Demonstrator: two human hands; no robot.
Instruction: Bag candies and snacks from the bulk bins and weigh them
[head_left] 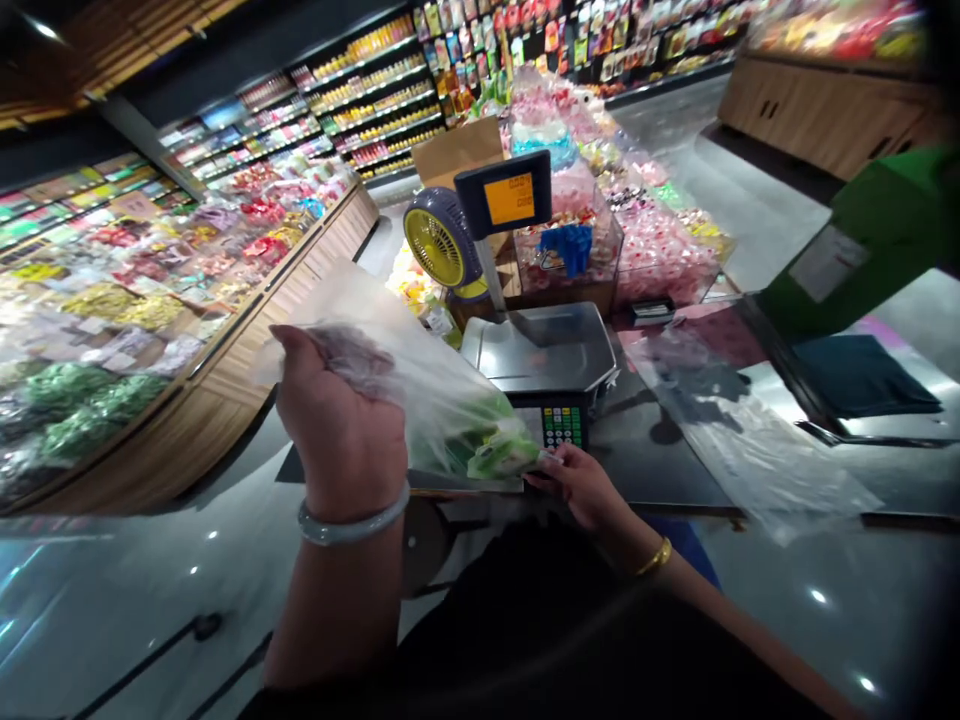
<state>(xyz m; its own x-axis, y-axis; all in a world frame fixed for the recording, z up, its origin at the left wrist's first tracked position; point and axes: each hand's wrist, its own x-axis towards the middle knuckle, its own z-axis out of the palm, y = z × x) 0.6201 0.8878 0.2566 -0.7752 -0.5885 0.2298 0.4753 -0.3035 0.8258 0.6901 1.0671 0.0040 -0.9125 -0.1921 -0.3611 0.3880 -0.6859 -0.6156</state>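
Note:
My left hand (341,420) is closed on the upper part of a clear plastic bag (420,350), holding it up in front of the counter. Green packets show through the film at the bag's lower end. My right hand (581,485) pinches the end of a small green packet (504,452) at the bag's lower right; whether this packet lies inside or outside the film I cannot tell. Just behind the hands stands a weighing scale (540,345) with a metal pan, a keypad (562,425) and a lit orange display (510,199) on a post.
A small fan (439,245) stands left of the display post. Flat clear plastic bags (750,450) lie on the counter at right, near a green box (862,230). Behind the scale are bins of wrapped sweets (660,240). A curved wooden display stand (195,400) runs along the left.

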